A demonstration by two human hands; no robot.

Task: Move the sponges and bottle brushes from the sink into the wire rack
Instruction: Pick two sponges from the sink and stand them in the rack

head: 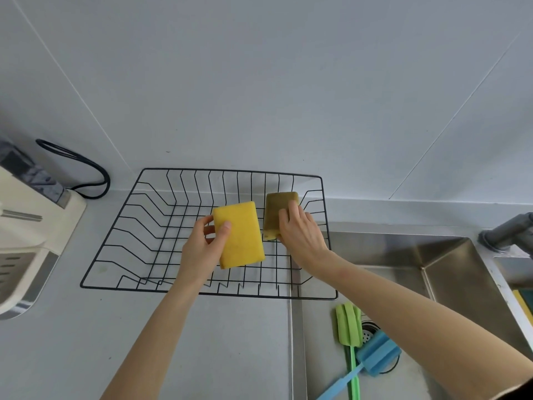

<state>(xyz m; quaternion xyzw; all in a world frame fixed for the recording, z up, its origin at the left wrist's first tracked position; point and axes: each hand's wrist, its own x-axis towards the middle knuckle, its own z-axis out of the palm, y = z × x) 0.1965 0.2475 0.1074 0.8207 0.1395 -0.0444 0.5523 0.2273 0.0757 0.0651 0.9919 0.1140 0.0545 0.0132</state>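
step: we hold both sponges over wire rack (144, 235)
left hand (202, 243): fingers clamped on yellow sponge (240, 235)
right hand (300, 232): fingers clamped on green-faced sponge (274, 209)
next: we release both, then fetch green brush (349, 327) and blue brush (375, 353) from sink (450, 272)

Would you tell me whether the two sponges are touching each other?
Apart. The head view shows bare rack wire between the yellow sponge and the green-faced sponge.

A: From my remote station I count two sponges in hand: a yellow sponge (240, 235) and an olive-green sponge (277, 212).

B: And brushes?

A: I see two bottle brushes in the sink (450, 256): one green brush (348, 324), one blue brush (377, 353). One wire rack (121, 215). Two hands: left hand (202, 249), right hand (302, 238).
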